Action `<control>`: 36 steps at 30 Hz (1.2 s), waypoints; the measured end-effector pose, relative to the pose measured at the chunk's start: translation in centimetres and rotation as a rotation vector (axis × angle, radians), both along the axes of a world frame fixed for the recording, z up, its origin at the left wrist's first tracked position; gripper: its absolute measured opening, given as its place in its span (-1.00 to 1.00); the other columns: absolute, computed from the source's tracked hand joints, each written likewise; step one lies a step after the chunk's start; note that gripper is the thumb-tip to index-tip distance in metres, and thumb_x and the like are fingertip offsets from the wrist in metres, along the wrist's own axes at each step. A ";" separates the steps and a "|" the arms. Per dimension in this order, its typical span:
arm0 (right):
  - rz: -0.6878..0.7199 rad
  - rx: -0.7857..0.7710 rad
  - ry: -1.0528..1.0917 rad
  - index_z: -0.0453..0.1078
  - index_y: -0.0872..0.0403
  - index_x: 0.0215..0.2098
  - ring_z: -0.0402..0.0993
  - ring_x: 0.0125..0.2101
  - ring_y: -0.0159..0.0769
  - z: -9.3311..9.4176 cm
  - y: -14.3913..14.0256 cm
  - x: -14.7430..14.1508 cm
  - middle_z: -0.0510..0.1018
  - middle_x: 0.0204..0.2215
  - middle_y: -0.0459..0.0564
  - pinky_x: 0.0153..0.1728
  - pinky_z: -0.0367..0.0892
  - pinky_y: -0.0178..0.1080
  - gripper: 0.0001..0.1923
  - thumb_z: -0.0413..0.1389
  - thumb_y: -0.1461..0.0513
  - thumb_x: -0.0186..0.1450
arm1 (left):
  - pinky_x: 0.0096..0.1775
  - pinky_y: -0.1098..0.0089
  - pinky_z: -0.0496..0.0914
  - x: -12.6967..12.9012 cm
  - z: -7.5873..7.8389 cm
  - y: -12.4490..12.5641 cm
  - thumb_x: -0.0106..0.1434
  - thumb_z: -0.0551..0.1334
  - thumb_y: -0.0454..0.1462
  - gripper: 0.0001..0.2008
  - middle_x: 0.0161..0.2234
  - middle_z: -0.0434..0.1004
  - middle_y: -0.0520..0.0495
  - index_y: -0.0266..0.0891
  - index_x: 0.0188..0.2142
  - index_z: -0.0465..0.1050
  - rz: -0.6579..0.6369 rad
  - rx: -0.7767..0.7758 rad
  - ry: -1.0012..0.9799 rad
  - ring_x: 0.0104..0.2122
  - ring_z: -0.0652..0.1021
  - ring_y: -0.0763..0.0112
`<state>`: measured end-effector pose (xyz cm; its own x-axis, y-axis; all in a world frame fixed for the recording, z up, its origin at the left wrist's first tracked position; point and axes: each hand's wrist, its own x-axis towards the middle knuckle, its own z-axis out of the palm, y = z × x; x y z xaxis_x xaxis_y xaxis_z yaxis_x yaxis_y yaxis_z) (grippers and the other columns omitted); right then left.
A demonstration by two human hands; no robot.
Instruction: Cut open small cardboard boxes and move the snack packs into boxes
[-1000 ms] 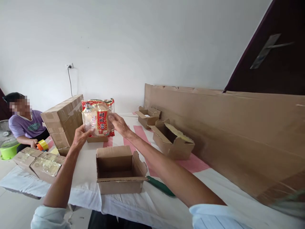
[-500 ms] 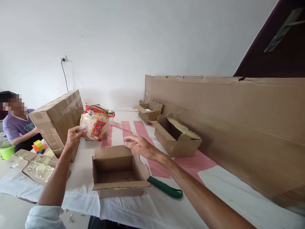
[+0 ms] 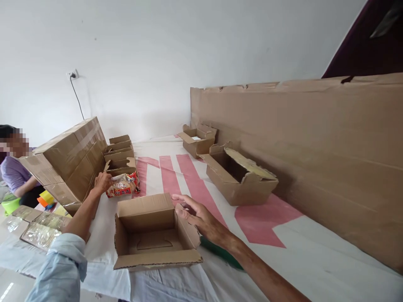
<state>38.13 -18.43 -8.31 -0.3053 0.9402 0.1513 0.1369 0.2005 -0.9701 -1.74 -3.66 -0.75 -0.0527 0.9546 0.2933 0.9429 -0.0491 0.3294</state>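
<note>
My left hand (image 3: 103, 182) has its fingers closed on the left end of a clear-and-red food packet (image 3: 121, 184). The packet is low over the cloth, in front of a row of small open boxes (image 3: 119, 154). Nearest to me stands an open cardboard box (image 3: 159, 261) with nothing visible inside but its creased bottom. At that box's right back corner is my right hand (image 3: 200, 216), fingers stretched and apart, by the right flap; whether it touches the flap I cannot tell. A green handle-like object (image 3: 220, 253) lies partly hidden under my right forearm.
Taped boxes (image 3: 72, 155) are stacked at the left, beside a seated person (image 3: 17, 167). Two more open boxes (image 3: 241, 184) (image 3: 198, 142) stand along a tall cardboard panel (image 3: 299, 147). Tape-covered cardboard (image 3: 40, 230) lies at the left table edge.
The packet has come down from the air to near the cloth in my left hand, uncovering the row of boxes. My right hand has moved nearer me, to the box's right flap.
</note>
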 end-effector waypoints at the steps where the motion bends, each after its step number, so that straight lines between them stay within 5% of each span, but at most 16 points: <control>1: -0.003 -0.017 0.015 0.44 -0.04 0.33 0.55 0.15 0.09 -0.3 -0.2 0.1 0.62 0.14 0.20 0.14 0.51 0.02 -0.21 0.13 -0.31 0.34 | 0.10 0.06 0.38 0.3 -0.5 -0.3 0.14 0.41 -0.28 -0.78 -0.08 0.62 -0.25 -0.12 -0.18 0.67 0.045 0.013 0.039 0.11 0.50 -0.10; 5: -0.012 -0.088 0.075 0.39 -0.08 0.38 0.55 0.16 0.11 -1.5 -0.8 0.7 0.60 0.18 0.19 0.10 0.55 0.01 -0.13 0.12 -0.37 0.31 | 0.20 -0.09 0.31 2.1 -3.6 -2.6 0.32 0.24 -0.34 -0.53 0.27 0.37 -0.39 -0.15 0.22 0.50 0.135 0.133 0.208 0.27 0.34 -0.18; 11: -0.031 -0.115 0.136 0.44 -0.03 0.34 0.48 0.25 0.16 -2.7 -1.3 0.9 0.57 0.21 0.25 0.19 0.49 0.06 -0.05 0.12 -0.43 0.25 | 0.14 -0.04 0.35 4.6 -9.6 -3.9 0.30 0.33 -0.31 -0.36 0.33 0.33 -0.31 0.03 0.36 0.39 -0.075 -0.028 0.421 0.26 0.34 -0.24; 19: 0.024 -0.110 0.133 0.42 -0.07 0.38 0.48 0.25 0.18 -3.9 -1.9 1.0 0.53 0.28 0.25 0.23 0.44 0.13 -0.09 0.10 -0.41 0.30 | 0.11 -0.13 0.30 5.4 -10.5 2.0 0.48 0.06 -0.34 -0.43 0.31 0.34 -0.42 0.07 0.41 0.35 0.018 0.007 0.513 0.22 0.35 -0.23; 23: 0.031 -0.124 0.114 0.40 -0.06 0.39 0.49 0.24 0.17 -5.1 -1.9 1.1 0.49 0.32 0.26 0.26 0.41 0.14 -0.07 0.05 -0.43 0.31 | 0.13 -0.13 0.29 5.2 -9.9 4.4 0.50 -0.01 -0.33 -0.44 0.31 0.31 -0.44 0.01 0.42 0.33 0.035 -0.021 0.510 0.24 0.33 -0.22; 28: 0.029 -0.094 0.105 0.37 -0.03 0.41 0.42 0.30 0.15 -5.6 -2.3 1.0 0.47 0.33 0.25 0.28 0.40 0.14 -0.12 0.02 -0.38 0.38 | 0.22 -0.16 0.25 5.0 -7.3 6.1 0.42 0.16 -0.31 -0.42 0.34 0.30 -0.37 0.05 0.40 0.33 -0.004 -0.111 0.465 0.31 0.30 -0.21; 33: 0.011 -0.098 0.132 0.36 -0.04 0.42 0.42 0.31 0.16 -5.8 -2.8 0.6 0.50 0.31 0.22 0.29 0.40 0.14 -0.12 0.07 -0.36 0.37 | 0.21 0.05 0.39 4.7 -2.4 5.2 0.33 0.27 -0.29 -0.42 0.23 0.49 -0.24 -0.05 0.34 0.41 -0.097 -0.227 0.381 0.18 0.50 -0.02; 36: 0.014 -0.096 0.160 0.38 -0.03 0.41 0.45 0.29 0.15 -6.0 -3.2 0.4 0.53 0.28 0.22 0.27 0.42 0.14 -0.15 0.07 -0.35 0.38 | 0.20 0.15 0.43 5.0 1.6 0.6 0.41 0.19 -0.26 -0.50 0.22 0.54 -0.24 -0.18 0.32 0.45 -0.188 -0.179 0.302 0.14 0.55 0.08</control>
